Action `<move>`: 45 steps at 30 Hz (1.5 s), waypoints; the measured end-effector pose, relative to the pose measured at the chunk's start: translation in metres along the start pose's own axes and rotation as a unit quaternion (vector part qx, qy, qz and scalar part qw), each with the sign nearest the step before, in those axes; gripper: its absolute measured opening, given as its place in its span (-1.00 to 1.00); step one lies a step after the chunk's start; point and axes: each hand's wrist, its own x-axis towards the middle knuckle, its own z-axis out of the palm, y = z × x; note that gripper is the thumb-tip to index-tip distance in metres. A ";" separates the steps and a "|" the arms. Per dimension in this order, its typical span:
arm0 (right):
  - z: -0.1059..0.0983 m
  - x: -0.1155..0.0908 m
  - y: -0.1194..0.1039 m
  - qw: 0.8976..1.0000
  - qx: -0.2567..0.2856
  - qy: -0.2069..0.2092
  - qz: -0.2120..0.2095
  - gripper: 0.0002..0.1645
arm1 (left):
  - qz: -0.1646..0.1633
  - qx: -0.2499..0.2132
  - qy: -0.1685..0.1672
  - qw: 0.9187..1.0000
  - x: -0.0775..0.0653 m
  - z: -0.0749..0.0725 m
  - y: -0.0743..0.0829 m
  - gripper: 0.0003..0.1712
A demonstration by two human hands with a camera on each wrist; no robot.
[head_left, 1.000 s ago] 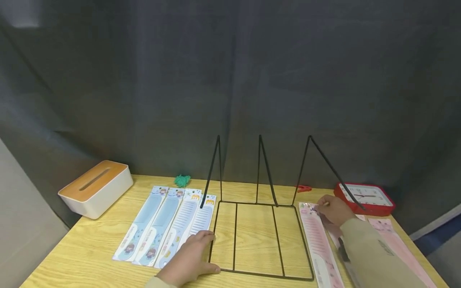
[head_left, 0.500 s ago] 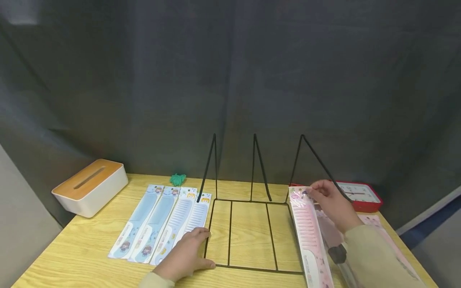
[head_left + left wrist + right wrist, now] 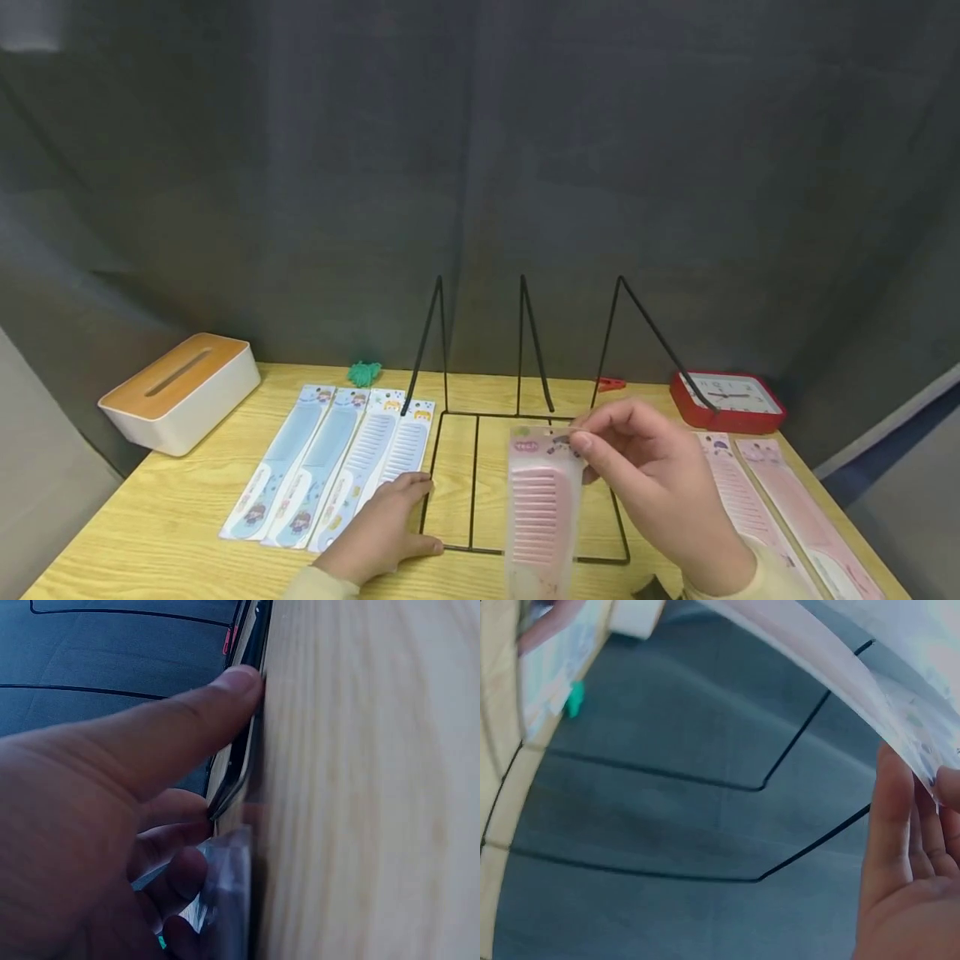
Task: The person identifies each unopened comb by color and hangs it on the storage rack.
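Comb packs (image 3: 330,446) left and right of rack (image 3: 474,483)

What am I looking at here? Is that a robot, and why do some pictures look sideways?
No robot here: those are a person's bare left hand and right hand. The person wears three cameras. One on the head looks forward and down, giving the wide picture. The other two sit on the wrists, so their pictures are close up and tilted.

On the table stands a black wire rack. The left hand touches its frame at the near left corner. The right hand pinches a pink comb pack by its top corner. On the left lie four bluish comb packs, near a white box with a wooden-looking lid and a green tangle. On the right are two more pink packs and a red clock.
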 end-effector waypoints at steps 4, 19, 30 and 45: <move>0.003 0.006 -0.004 1.000 0.000 0.025 -0.005 -0.80 | 0.003 0.000 0.000 1.000 0.002 -0.001 0.000 -0.01; 0.010 0.039 0.024 0.990 -0.101 0.063 0.072 -0.90 | -0.016 -0.008 -0.002 1.000 0.003 0.001 -0.007 -0.03; 0.009 0.097 0.072 0.975 -0.161 0.105 0.113 -0.74 | -0.016 0.002 -0.004 1.000 0.002 0.006 -0.004 -0.04; 0.001 0.150 0.094 0.964 -0.180 0.088 0.177 -0.64 | -0.011 0.010 0.002 1.000 0.003 0.005 -0.007 -0.06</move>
